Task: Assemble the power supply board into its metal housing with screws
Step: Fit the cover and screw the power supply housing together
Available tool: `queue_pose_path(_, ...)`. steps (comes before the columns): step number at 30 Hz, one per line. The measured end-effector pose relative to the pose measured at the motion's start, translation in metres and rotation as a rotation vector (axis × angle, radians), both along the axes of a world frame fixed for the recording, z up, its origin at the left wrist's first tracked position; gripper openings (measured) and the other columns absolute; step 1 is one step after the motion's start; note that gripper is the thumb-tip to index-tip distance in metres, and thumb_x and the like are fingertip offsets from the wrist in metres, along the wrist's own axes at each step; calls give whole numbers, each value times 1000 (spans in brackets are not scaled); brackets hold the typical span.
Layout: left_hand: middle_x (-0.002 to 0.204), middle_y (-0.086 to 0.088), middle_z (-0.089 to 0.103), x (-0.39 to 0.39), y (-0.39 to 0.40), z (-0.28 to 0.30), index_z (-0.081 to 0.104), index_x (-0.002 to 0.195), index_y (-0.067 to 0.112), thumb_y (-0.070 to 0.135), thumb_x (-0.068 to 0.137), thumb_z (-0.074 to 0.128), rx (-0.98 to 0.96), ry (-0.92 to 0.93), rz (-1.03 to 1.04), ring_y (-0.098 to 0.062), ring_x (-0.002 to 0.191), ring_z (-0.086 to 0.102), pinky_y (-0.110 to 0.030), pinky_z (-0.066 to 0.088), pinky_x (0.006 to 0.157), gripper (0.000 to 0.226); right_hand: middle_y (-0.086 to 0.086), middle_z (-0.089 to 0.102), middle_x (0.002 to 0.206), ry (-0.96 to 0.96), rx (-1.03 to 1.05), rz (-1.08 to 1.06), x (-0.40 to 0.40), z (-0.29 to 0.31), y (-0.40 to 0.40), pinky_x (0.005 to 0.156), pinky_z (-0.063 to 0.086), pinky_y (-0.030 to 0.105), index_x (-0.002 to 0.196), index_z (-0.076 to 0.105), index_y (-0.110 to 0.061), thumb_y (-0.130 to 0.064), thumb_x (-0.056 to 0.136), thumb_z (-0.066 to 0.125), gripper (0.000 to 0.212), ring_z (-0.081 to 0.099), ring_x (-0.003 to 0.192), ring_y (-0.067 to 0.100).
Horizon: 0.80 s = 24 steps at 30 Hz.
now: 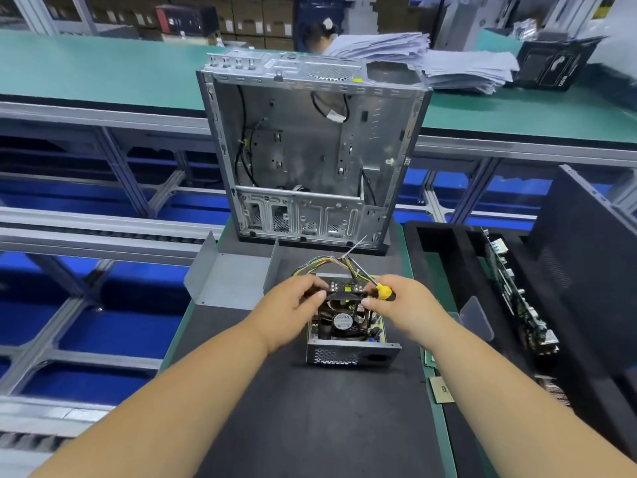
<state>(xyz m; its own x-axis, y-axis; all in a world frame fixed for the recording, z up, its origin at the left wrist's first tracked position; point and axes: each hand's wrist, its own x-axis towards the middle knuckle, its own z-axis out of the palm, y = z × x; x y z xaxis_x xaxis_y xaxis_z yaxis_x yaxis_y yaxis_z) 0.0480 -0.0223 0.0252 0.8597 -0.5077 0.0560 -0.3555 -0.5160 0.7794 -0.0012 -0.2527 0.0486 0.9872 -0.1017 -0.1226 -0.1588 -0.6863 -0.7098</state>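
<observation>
Currently both hands grip the fan [342, 320] over the open power supply housing [351, 353] on the black mat [310, 408]; left hand [293, 303] pinches its edge, right hand [400, 301] also clamps a yellow screwdriver [383, 292].

Yellow-and-black screwdriver handle [384, 292]; silver-grey metal housing [351, 353] with perforated mesh front; black fan [341, 320] with a white round label; yellow, blue and black wires [324, 262]; dark grey mat [310, 408], green-edged table [172, 343].
</observation>
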Motion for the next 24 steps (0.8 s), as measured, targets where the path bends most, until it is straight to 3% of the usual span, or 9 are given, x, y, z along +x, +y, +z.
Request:
queue_pose_path(2,96,11,65,-1,1,-4,66,106,27,26,96,58,6,60,22,0,85,57,-19,44,80,13,-12,64,75,8,30,3,-2,-8,0,59,40,10,80,65,-36,-29,81,78,15,55,64,-7)
queue_pose_path(4,88,13,64,-3,1,-8,68,102,26,25,95,61,13,107,12,2,79,56,-14,42,75,10,-8,67,81,34,33,9,-5,-15,0,64,43,15,81,65,-36,-29,81,78,15,58,70,1)
queue_pose_path(6,86,14,63,-4,-1,-11,69,102,24,22,94,62,3,141,5,4,74,54,-13,42,74,10,-4,69,83,73,40,6,-6,-20,0,62,45,20,83,65,-34,-31,81,78,14,58,71,11)
queue_pose_path(11,93,14,64,-4,-1,-12,68,104,24,22,94,62,48,97,6,-1,81,57,-10,42,77,12,-9,64,74,97,37,22,-5,-22,-3,55,42,16,86,67,-32,-34,80,79,13,53,63,7)
queue_pose_path(13,97,15,64,-3,0,-11,67,107,24,24,95,61,84,64,-8,-4,87,59,-13,43,81,13,-11,62,74,94,-18,51,-4,-21,-2,55,40,12,83,64,-37,-36,80,78,14,54,63,4)
queue_pose_path(16,100,14,64,-3,2,-12,66,106,28,26,94,62,132,56,-30,-7,92,59,-21,46,85,13,-7,64,80,131,-36,67,-5,-21,-1,59,46,22,83,61,-41,-38,79,78,18,55,63,9)
queue_pose_path(22,107,11,61,-10,2,-19,62,110,28,32,93,62,287,26,-98,-10,96,57,-29,47,90,18,-3,67,94,236,-42,124,-10,-24,1,76,49,27,92,62,-33,-33,79,78,21,60,79,15)
queue_pose_path(24,102,11,63,-10,2,-19,62,105,29,31,92,63,258,64,-87,-11,94,59,-30,48,88,13,-3,67,94,247,-50,131,-9,-22,1,74,47,26,92,64,-30,-35,78,78,20,58,77,14)
